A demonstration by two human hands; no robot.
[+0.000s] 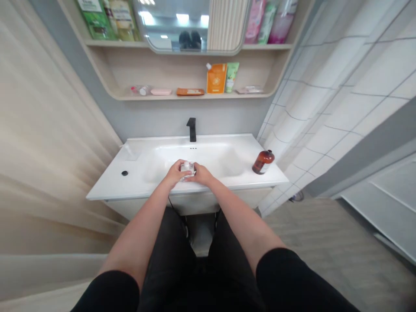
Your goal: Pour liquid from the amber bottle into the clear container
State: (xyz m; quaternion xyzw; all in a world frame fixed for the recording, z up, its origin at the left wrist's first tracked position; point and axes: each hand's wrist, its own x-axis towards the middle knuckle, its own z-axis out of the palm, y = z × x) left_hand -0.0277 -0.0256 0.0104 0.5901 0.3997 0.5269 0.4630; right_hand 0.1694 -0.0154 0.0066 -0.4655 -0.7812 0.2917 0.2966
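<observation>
1. One cream curtain (48, 151) hangs in folds down the left side as we look forward and down.
2. Below us runs a white washbasin counter (112, 186), its basin (224, 162) sunk in the middle.
3. Higher up, we see a pale shelf unit (156, 65) with a rounded mirror (191, 13) at its center and bottles (122, 17) on the upper level.
4. Two bare forearms (139, 229) cross the counter's front edge; we find the left hand (174, 174) and right hand (203, 175) close together, both curled around a small clear container (187, 167).
5. At the counter's right end, an amber bottle (261, 163) with a white label stands apart from the hands.
6. On the lower shelf, an orange pouch (216, 79) stands just beside a green tube (232, 77).
7. Behind the basin rises a black faucet (193, 131).
8. The small clear container, held over the basin's front part, shows a whitish top; we cannot make out finer detail.
9. Near the counter's left end, we note a dark round disc (125, 173).
</observation>
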